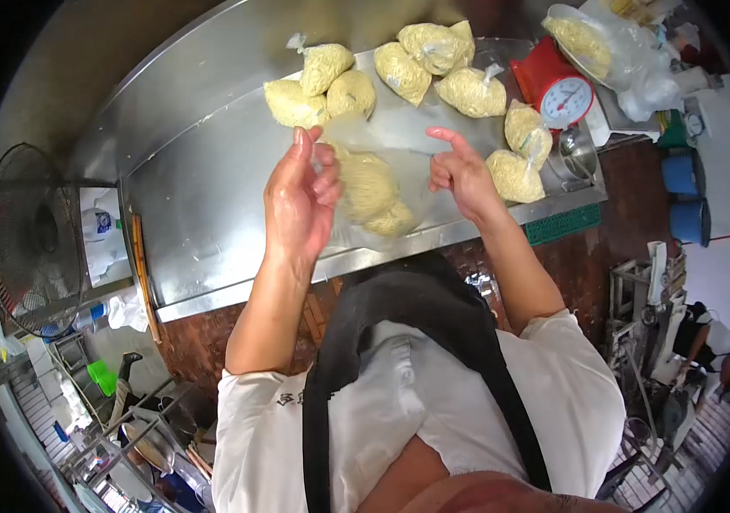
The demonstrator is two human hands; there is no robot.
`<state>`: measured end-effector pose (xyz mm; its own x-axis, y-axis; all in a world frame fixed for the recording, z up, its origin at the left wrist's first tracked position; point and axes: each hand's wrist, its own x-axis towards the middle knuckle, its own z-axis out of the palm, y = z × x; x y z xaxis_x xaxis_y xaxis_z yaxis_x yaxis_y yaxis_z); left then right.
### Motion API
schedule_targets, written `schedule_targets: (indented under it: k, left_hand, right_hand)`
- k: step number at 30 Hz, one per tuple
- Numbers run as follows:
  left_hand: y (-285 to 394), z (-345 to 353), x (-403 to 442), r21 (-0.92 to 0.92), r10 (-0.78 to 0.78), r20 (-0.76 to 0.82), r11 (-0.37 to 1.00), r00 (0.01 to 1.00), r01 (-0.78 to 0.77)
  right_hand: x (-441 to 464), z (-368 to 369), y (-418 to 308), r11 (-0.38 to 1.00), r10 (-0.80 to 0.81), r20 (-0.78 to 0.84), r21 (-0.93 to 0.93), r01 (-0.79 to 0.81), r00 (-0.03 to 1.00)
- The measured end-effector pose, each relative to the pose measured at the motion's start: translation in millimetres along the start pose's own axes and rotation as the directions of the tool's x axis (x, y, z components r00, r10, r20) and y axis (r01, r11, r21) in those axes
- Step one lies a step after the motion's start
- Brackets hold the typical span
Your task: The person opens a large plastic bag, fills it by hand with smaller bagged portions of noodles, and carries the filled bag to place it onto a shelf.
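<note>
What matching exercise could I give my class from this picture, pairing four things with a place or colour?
1. blurred bag
2. dial scale
3. caged fan
4. perforated panel

A. left of the metal counter
B. green
C. between the left hand and right hand
D. red, with a white dial face

Pairs: 1-C, 2-D, 3-A, 4-B
</note>
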<state>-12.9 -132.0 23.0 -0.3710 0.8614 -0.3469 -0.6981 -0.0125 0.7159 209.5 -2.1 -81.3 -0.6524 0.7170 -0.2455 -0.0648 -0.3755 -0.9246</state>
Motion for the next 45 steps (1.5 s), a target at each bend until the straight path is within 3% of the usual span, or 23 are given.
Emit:
schedule_targets:
  k: [3, 6, 8, 10, 11, 12, 13, 15, 17, 18, 21, 22, 27, 29, 30, 31, 32, 35, 36, 37, 39, 41, 45]
  left_hand:
    - [37, -7, -1, -0.181, 0.219, 0.179, 0.966, 0.959, -0.187]
    - [30, -54, 19, -0.187, 0.165, 0.133, 0.973, 0.977, -0.139]
    - [7, -60, 25, -0.256, 0.062, 0.09, 0.966, 0.994, -0.037]
    - [-25, -59, 31, -0.274, 0.011, 0.024, 0.962, 1.0, -0.004]
    - [-31, -55, 32, -0.271, 0.021, 0.01, 0.962, 1.0, -0.017]
    - [-30, -53, 36, -0.266, 0.03, 0.005, 0.963, 1.0, -0.028]
    - [-29, -51, 36, -0.262, 0.037, -0.009, 0.964, 0.999, -0.038]
    - [-34, -49, 31, -0.26, 0.038, -0.015, 0.965, 0.999, -0.041]
    - [-39, -46, 25, -0.251, 0.014, 0.018, 0.968, 1.0, -0.009]
    - [-39, -44, 23, -0.255, 0.01, 0.016, 0.967, 1.0, -0.005]
    - [-37, -45, 24, -0.248, 0.006, 0.025, 0.969, 1.0, 0.001]
    - [-35, -43, 24, -0.228, -0.003, 0.019, 0.974, 1.0, 0.008]
    - [-34, -34, 35, -0.232, 0.001, 0.068, 0.972, 0.998, 0.015]
    - [-34, -30, 37, -0.244, -0.007, 0.081, 0.969, 0.997, 0.027]
    - [-31, -27, 40, -0.247, -0.007, 0.085, 0.969, 0.996, 0.028]
    - [-30, -26, 40, -0.252, -0.009, 0.081, 0.967, 0.997, 0.029]
    - [-29, -24, 39, -0.254, -0.012, 0.073, 0.967, 0.997, 0.03]
    - [-28, -26, 31, -0.248, -0.022, 0.022, 0.968, 1.0, 0.026]
    - [-31, -31, 27, -0.239, -0.028, -0.011, 0.971, 1.0, 0.025]
    - [-33, -36, 24, -0.23, -0.033, -0.046, 0.973, 0.998, 0.022]
    - [-33, -47, 22, -0.264, 0.003, -0.075, 0.964, 0.997, -0.022]
    - [-34, -51, 18, -0.288, 0.023, -0.083, 0.956, 0.996, -0.046]
    - [-35, -53, 17, -0.293, 0.052, -0.111, 0.953, 0.992, -0.082]
  right_hand:
    - [-11, -4, -61, 0.953, 0.003, 0.064, -0.303, 0.017, 0.998]
    - [0, -18, -87, 0.762, -0.055, 0.164, -0.63, 0.147, 0.985]
    - [25, -34, -104, 0.664, 0.108, 0.174, -0.745, 0.059, 0.979]
    - [90, -93, -93, 0.652, 0.317, 0.129, -0.749, -0.118, 0.94]
    - [133, -136, -71, 0.431, 0.037, -0.055, -0.9, -0.066, 0.998]
    - [172, -174, -40, 0.175, -0.281, -0.148, -0.979, -0.101, 0.948]
    - [200, -194, -15, 0.046, -0.52, -0.221, -0.972, -0.231, 0.825]
    - [237, -222, 35, -0.02, -0.716, -0.202, -0.951, -0.308, 0.669]
    - [251, -239, 75, 0.05, -0.69, -0.164, -0.983, -0.179, 0.705]
    - [246, -233, 68, 0.237, -0.566, -0.367, -0.93, -0.28, 0.738]
    - [239, -236, 39, 0.433, -0.68, -0.353, -0.901, -0.037, 0.643]
    - [224, -217, 19, 0.316, -0.815, -0.205, -0.941, 0.119, 0.542]
    - [108, -76, -71, 0.504, -0.761, -0.295, -0.83, 0.238, 0.578]
    - [73, -45, -61, 0.323, -0.817, 0.063, -0.773, 0.545, 0.573]
    - [58, -30, -61, 0.417, -0.679, 0.23, -0.661, 0.624, 0.697]
    - [45, -17, -59, 0.532, -0.509, 0.413, -0.539, 0.653, 0.755]
    - [40, -12, -59, 0.652, -0.328, 0.593, -0.421, 0.631, 0.735]
    - [67, -20, -77, 0.566, -0.198, 0.701, -0.489, 0.664, 0.685]
    - [94, -42, -67, 0.325, -0.38, 0.538, -0.684, 0.653, 0.752]
    - [129, -50, -68, 0.164, -0.46, 0.422, -0.825, 0.542, 0.781]
    - [205, -67, -57, -0.174, -0.563, 0.253, -0.967, 0.187, 0.786]
    - [270, -81, -28, -0.416, -0.51, 0.184, -0.908, -0.054, 0.84]
    - [334, -111, 3, -0.575, -0.243, 0.169, -0.818, -0.001, 0.955]
